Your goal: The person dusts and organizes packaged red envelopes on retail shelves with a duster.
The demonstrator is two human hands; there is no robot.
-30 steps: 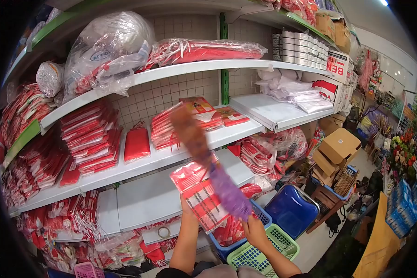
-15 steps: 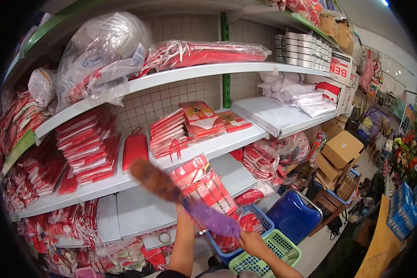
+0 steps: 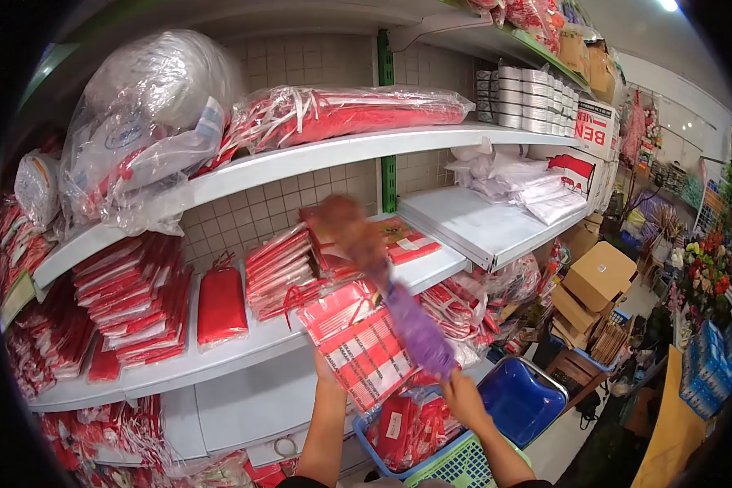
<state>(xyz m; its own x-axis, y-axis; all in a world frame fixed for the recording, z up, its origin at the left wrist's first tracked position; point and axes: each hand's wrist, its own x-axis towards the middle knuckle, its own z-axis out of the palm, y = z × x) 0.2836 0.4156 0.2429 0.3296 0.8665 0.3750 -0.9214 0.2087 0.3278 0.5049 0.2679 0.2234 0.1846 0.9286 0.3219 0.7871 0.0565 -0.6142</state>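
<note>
My right hand (image 3: 464, 398) is closed around the lower end of a feather duster (image 3: 419, 325), purple near the grip and brown toward its blurred upper end. The duster slants up and to the left, passing in front of the packets on the middle shelf. My left hand (image 3: 325, 368), partly hidden, holds a clear-wrapped red and white packet (image 3: 362, 350) with printed text from its lower left side. Behind the duster's brown end are red packets with a picture on them (image 3: 403, 240). A blue basket (image 3: 366, 435) of red packets stands below my hands.
Stacks of wrapped red and white packets (image 3: 134, 297) fill the left of the middle shelf (image 3: 260, 354). Bulky plastic bags (image 3: 150, 122) rest on the upper shelf. A green basket (image 3: 464, 468), a blue tub (image 3: 522, 398) and open cardboard boxes (image 3: 598, 276) stand lower right.
The duster's brown end has swung up and to the right, from beside the single red packet to the pictured packets. My right hand moved slightly up and right; the left keeps its packet.
</note>
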